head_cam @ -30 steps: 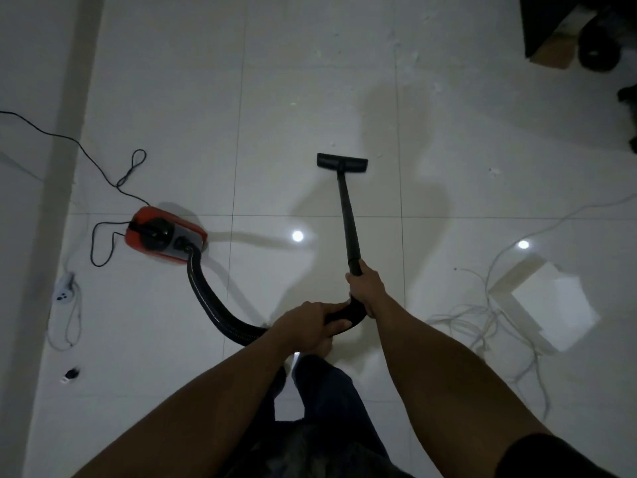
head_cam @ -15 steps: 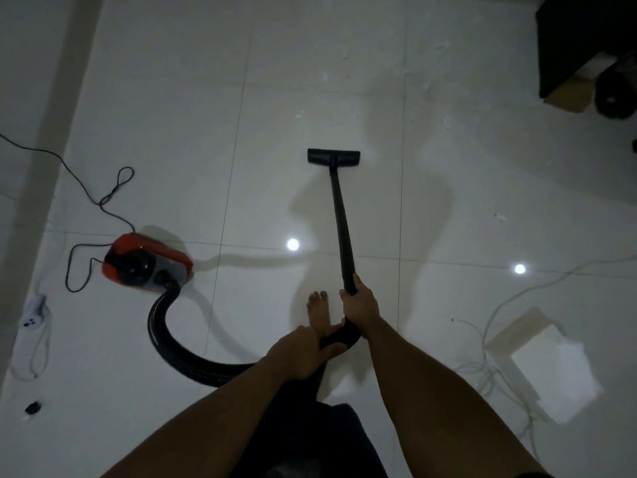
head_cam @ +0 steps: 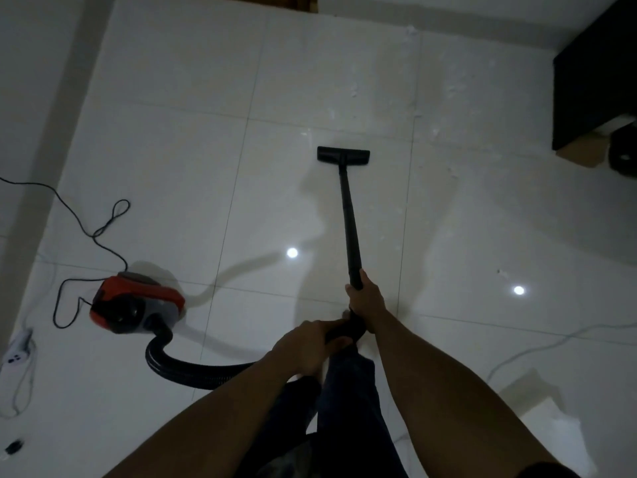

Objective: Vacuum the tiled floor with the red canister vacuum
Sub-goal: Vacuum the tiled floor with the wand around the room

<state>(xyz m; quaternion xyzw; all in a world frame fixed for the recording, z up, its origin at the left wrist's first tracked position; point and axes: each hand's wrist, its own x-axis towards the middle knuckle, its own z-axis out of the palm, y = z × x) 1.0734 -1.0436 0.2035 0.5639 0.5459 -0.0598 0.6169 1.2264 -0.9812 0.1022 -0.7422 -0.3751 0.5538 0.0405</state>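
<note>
Tiles point(head_cam: 172, 150): right hand point(head_cam: 367, 300) holds wand point(head_cam: 350, 215), left point(head_cam: 303, 346) seemingly handle point(head_cam: 346, 331).

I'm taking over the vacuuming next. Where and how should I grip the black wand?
Probably as the hands do now: left hand wrapped round the curved grip where the hose joins, right hand further down the straight tube of the wand, both from above and behind, since it slopes away to the floor head.

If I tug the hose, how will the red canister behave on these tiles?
The red plastic canister vacuum will probably trail easily: the glossy white tiled floor looks smooth. The black ribbed hose lies curved, so likely flexes before pulling.
</note>
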